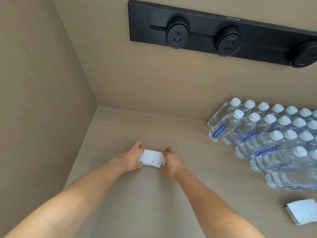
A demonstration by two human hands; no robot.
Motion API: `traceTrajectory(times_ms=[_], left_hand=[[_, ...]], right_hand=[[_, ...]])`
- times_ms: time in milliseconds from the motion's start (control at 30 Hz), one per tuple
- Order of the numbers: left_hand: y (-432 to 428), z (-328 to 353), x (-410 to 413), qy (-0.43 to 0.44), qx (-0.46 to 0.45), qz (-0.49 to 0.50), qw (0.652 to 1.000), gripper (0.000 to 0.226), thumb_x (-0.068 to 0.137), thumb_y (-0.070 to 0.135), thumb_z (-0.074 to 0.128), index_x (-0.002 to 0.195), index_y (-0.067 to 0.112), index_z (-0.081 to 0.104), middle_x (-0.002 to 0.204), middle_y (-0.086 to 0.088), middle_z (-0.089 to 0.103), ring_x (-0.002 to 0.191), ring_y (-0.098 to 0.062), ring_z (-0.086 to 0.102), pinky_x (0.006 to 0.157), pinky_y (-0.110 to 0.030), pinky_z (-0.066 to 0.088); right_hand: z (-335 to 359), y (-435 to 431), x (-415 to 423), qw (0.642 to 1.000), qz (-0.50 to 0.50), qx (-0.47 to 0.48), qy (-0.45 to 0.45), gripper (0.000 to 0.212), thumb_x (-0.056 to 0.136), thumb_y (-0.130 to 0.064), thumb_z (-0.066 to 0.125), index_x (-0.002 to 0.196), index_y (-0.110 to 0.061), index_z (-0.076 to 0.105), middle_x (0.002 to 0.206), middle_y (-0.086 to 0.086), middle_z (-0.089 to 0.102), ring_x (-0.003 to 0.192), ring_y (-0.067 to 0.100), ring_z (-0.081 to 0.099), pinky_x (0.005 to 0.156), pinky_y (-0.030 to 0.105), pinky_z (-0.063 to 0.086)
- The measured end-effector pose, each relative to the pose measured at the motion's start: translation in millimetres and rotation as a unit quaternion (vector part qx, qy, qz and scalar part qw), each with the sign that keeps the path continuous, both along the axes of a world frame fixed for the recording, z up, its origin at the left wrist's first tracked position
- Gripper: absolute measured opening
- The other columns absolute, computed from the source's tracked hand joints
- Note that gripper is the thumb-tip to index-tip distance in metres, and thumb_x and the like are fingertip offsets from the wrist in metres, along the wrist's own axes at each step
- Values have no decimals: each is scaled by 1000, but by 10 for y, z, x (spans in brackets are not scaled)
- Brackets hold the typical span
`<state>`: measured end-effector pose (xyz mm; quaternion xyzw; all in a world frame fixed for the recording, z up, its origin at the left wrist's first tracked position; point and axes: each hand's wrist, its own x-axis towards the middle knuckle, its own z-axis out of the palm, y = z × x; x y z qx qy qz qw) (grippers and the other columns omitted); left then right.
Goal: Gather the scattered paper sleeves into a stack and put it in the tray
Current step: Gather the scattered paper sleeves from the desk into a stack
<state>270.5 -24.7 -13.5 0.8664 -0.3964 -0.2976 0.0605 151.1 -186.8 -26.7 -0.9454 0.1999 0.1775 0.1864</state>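
Observation:
A small stack of white paper sleeves [152, 158] with small dark print rests on the beige counter [137, 203], near its middle. My left hand [132, 156] grips the stack's left end and my right hand [171, 159] grips its right end, fingers curled around the edges. A second stack of white paper sleeves [301, 214] lies flat at the counter's right edge of view, apart from both hands. No tray is in view.
Rows of clear water bottles [267, 134] with white caps and blue labels stand at the right, against the back wall. A black power strip [223, 35] with round sockets is mounted on that wall. A side wall [34, 100] closes the counter on the left.

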Motion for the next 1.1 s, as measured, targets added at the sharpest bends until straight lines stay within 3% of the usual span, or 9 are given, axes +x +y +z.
traceTrajectory(times_ms=[233, 433, 533, 633, 700, 867, 967, 1033, 1100], left_hand=[[41, -188, 21, 44, -63, 39, 996, 25, 83, 21, 61, 105, 19, 51, 112, 6, 35, 96, -22, 52, 86, -42, 51], [92, -182, 81, 77, -110, 192, 972, 41, 81, 36, 69, 116, 18, 55, 115, 3, 49, 98, -21, 58, 89, -32, 46], [41, -96, 119, 140, -131, 408, 893, 22, 89, 33, 59, 90, 11, 62, 92, -10, 65, 88, -29, 67, 85, -39, 55], [-60, 37, 91, 308, -166, 543, 764, 28, 95, 29, 51, 102, 3, 58, 93, -17, 67, 83, -32, 70, 83, -42, 58], [-127, 90, 44, 351, -153, 537, 752, 35, 96, 28, 45, 108, -2, 59, 99, -19, 69, 86, -32, 69, 79, -38, 56], [-128, 141, 30, 306, -127, 481, 811, 31, 91, 30, 53, 106, 4, 60, 107, -13, 68, 96, -31, 67, 77, -35, 54], [-35, 118, 100, 112, -71, 276, 952, 46, 79, 34, 73, 116, 10, 59, 109, -4, 59, 110, -28, 57, 80, -29, 47], [-17, 66, 75, 35, -45, 123, 991, 72, 75, 30, 76, 136, 9, 44, 131, -6, 53, 127, -29, 46, 96, -32, 43], [-44, -15, 19, 0, -22, 25, 999, 62, 74, 22, 74, 128, 9, 46, 130, -6, 50, 125, -29, 45, 98, -33, 44]], right_hand=[[-23, 102, 71, 946, -244, 205, -65, 9, 86, -13, 49, 89, -20, 45, 84, 7, 53, 65, 21, 45, 54, 31, 35], [16, 1, 36, 979, -163, 126, -10, 31, 82, -20, 67, 108, -10, 53, 118, 5, 47, 103, 26, 55, 84, 26, 45], [141, 32, 71, 929, -320, 178, -45, 15, 89, -19, 59, 100, -9, 54, 102, 8, 58, 97, 30, 58, 81, 30, 47], [231, 172, 167, 851, -442, 279, -49, 6, 90, -15, 51, 89, -9, 52, 88, 6, 52, 76, 25, 52, 56, 25, 38], [223, 256, 204, 845, -447, 289, -55, 8, 89, -14, 49, 83, -10, 47, 86, 6, 50, 74, 25, 46, 49, 25, 30], [231, 254, 160, 884, -391, 254, -35, 24, 87, -17, 58, 110, -9, 54, 103, 6, 53, 88, 25, 52, 70, 28, 45], [210, 159, 127, 955, -245, 164, -11, 57, 79, -16, 71, 130, -6, 48, 124, 10, 57, 112, 28, 58, 86, 31, 50], [157, 131, 129, 987, -126, 102, -1, 63, 78, -16, 73, 134, -8, 45, 132, 7, 53, 123, 28, 52, 95, 30, 48], [116, 129, 138, 997, -49, 55, 8, 56, 81, -13, 68, 133, -10, 47, 134, 8, 50, 125, 30, 50, 97, 32, 47]])
